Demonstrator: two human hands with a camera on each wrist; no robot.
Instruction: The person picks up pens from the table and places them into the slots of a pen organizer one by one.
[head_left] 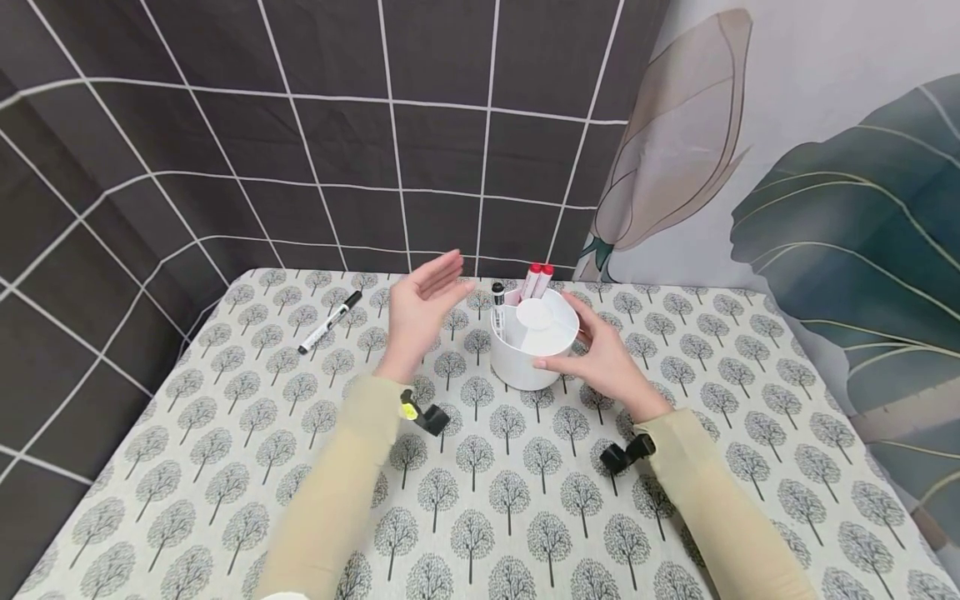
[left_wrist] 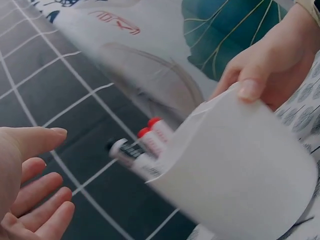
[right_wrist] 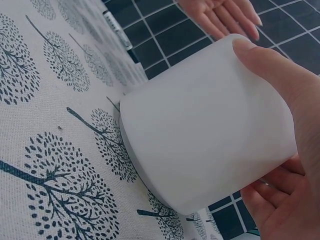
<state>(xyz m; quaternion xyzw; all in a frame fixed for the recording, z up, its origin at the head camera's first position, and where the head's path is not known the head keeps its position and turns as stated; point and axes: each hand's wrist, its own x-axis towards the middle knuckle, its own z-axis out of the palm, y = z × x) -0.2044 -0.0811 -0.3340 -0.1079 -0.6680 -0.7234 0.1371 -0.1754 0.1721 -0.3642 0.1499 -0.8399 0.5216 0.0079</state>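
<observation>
My right hand (head_left: 611, 364) grips a round white pen holder (right_wrist: 200, 120), thumb at the near rim and fingers round its far side. Inside the divided holder stand a black-capped marker (head_left: 498, 308) at the left and two red-capped markers (head_left: 537, 280) at the back. To the left of the holder, my left hand (head_left: 425, 312) is held in the air with its fingers extended and nothing in it. In the left wrist view, the left fingers (left_wrist: 42, 195) are apart from the black cap. Another black-and-white marker (head_left: 330, 322) lies on the table farther left.
A white cloth with a tree print covers the table (head_left: 472, 533). Behind it hangs a dark curtain (head_left: 315, 142) with a white grid, and at the right a leaf-patterned curtain (head_left: 825, 208). Each wrist carries a small black camera mount (head_left: 626, 454).
</observation>
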